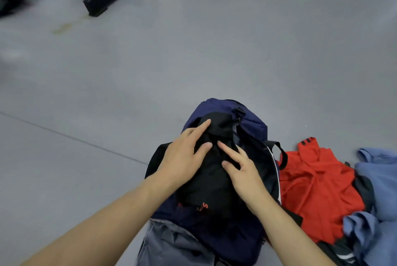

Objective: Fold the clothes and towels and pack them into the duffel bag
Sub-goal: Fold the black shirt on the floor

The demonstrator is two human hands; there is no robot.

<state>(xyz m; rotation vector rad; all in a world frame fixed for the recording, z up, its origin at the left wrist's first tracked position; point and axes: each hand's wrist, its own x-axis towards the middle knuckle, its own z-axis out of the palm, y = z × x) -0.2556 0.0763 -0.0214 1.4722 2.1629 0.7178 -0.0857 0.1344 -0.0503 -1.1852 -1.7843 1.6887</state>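
My left hand [182,156] and right hand [243,174], fingers [200,129] spread flat, press the black garment [214,182] into the duffel bag [253,125]; uneven shoving may undo its fold.

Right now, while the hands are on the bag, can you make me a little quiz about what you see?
1. True or false: the left hand and the right hand both rest on the black garment.
2. Pick one: what colour is the shirt lying to the right of the navy duffel bag? A green, B red, C yellow.
3. Fill the gap: the navy duffel bag stands on the grey ___.

Key: 1 true; 2 B; 3 floor.
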